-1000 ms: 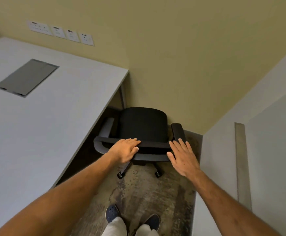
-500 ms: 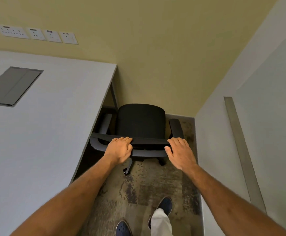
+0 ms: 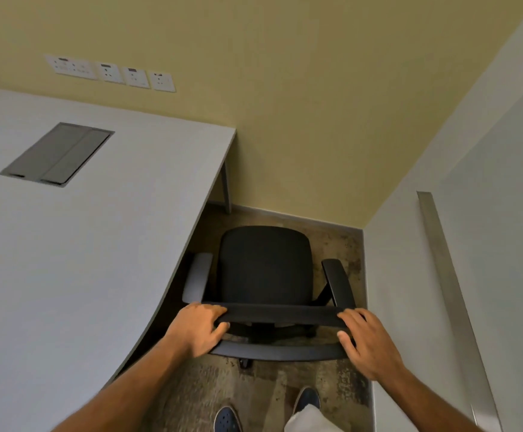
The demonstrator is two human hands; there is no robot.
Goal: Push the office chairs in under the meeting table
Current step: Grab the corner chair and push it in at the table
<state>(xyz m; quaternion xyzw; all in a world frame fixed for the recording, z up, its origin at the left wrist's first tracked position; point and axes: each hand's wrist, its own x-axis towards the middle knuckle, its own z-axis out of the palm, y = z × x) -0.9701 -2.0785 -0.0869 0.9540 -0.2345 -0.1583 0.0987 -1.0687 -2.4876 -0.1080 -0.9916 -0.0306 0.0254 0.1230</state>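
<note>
A black office chair (image 3: pixel 265 266) stands on the carpet in the corner, its seat facing the far wall, beside the curved right edge of the grey meeting table (image 3: pixel 98 251). Its left armrest touches or slips just under that edge. My left hand (image 3: pixel 199 327) grips the left end of the chair's backrest top. My right hand (image 3: pixel 367 341) grips the right end, fingers curled over the rim. The chair's base and most wheels are hidden under the seat.
A white wall (image 3: pixel 425 275) with a metal strip (image 3: pixel 450 291) runs close along the chair's right side. The yellow wall (image 3: pixel 285 104) with sockets (image 3: pixel 110 73) closes the far end. A table leg (image 3: pixel 226 188) stands near the corner. My shoes (image 3: pixel 227 419) are on the carpet behind the chair.
Both hands went from resting on the backrest to gripping its ends. The chair has rolled back from the far wall, its seat clear of the table edge. I stepped along with it.
</note>
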